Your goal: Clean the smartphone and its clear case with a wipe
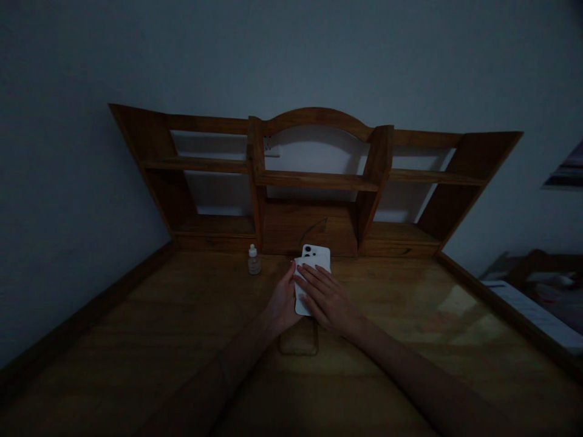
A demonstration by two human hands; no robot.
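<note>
- nearest, a smooth tan rounded slab (pixel 298 337) lies on the varnished wooden desktop (pixel 136 328), just short of the hands
- left hand (pixel 283 297) curls closed around the edge of a flat white piece (pixel 303 301), card or cloth, cannot tell; right hand (pixel 328 297) rests open across it, fingers spread
- a glossy white phone (pixel 315 253) sits directly beyond both hands, partly under the white piece, long axis pointing away from the person
- a small dropper bottle (pixel 254 261) stands to the left
- farthest, open wooden shelves (pixel 316 179) against the wall
</note>
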